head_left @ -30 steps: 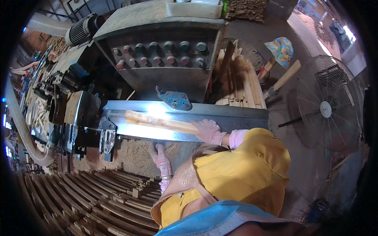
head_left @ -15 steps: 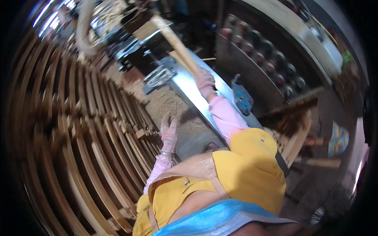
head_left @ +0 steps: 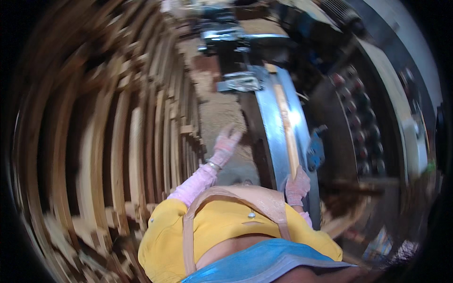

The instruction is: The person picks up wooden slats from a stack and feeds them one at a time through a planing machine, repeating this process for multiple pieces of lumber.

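A long, pale wooden strip (head_left: 286, 123) lies lengthwise along a shiny metal machine table (head_left: 271, 106). At its near end my right hand (head_left: 297, 187), in a pinkish-white glove, is closed around the wood. A small light block of wood (head_left: 270, 68) touches or sits close to the strip's far end. My left hand (head_left: 227, 143), gloved alike, hangs over the sawdust-covered floor between the table and the stacked wood. Its fingers are spread and it holds nothing.
Tall stacks of wooden strips (head_left: 137, 146) fill the left side. A metal clamp-like fitting (head_left: 243, 82) juts from the table's left edge. On its right edge sits a blue metal part (head_left: 315, 153). Further right, rows of round coloured items (head_left: 361, 118) stand in a dark rack.
My right hand has drawn back toward my body with the wooden strip, which now lies along the table. My view has swung left. The left hand stays open beside the stacks.
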Available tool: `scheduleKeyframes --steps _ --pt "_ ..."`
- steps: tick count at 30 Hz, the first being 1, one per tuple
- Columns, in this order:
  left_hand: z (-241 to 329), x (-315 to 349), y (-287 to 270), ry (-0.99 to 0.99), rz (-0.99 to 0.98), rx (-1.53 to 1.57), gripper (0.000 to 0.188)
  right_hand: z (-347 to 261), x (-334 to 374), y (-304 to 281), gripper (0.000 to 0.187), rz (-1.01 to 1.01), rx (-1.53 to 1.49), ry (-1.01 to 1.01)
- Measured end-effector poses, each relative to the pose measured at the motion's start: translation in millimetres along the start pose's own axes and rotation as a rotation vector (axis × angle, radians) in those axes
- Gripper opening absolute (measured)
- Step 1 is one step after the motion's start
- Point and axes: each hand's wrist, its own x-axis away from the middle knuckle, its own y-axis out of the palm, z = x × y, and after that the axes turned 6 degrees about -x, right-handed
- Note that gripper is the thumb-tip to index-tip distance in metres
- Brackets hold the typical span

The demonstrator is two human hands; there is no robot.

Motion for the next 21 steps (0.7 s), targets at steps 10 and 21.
scheduleKeyframes --steps 10,21 --pt "91 20 -109 0.252 0.448 -0.289 0.07 -87 -229 76 0.03 0.321 0.046 -0.575" --pt "311 19 -357 -0.366 0.797 -1.48 0.039 -135 -290 90 0.032 0.235 -0.012 -0.618"
